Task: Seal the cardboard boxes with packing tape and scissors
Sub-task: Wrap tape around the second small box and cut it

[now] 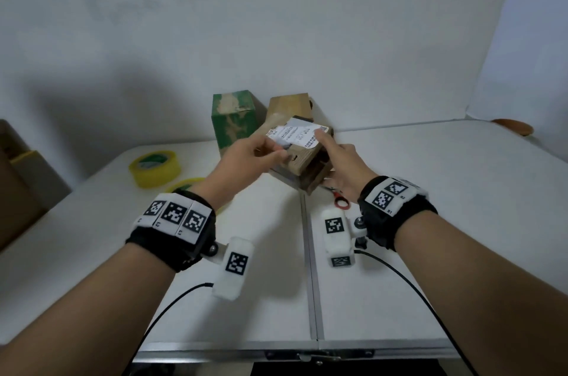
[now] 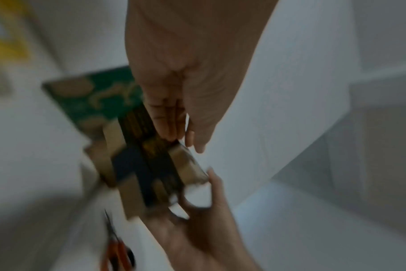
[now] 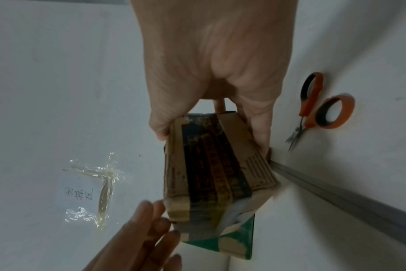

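A small brown cardboard box [image 1: 299,157] with a white shipping label hangs tilted above the table's middle, held from both sides. My left hand [image 1: 273,153] pinches its left end near the label; the left wrist view is blurred but shows the thumb and fingers [image 2: 172,126] meeting at the box [image 2: 146,165] edge. My right hand [image 1: 330,160] grips the near right end, with the thumb and fingers [image 3: 260,132] around the box [image 3: 209,165], which carries dark tape strips. Orange-handled scissors [image 3: 313,110] lie on the table under my right wrist [image 1: 341,202]. A yellow tape roll [image 1: 155,168] sits at the left.
A green box [image 1: 233,117] and another brown box [image 1: 289,105] stand against the back wall behind my hands. A second tape roll [image 1: 184,183] shows partly behind my left wrist. Cardboard [image 1: 18,179] stands off the white table's [image 1: 430,191] left edge. Crumpled clear tape [image 3: 97,188] sticks to the wall.
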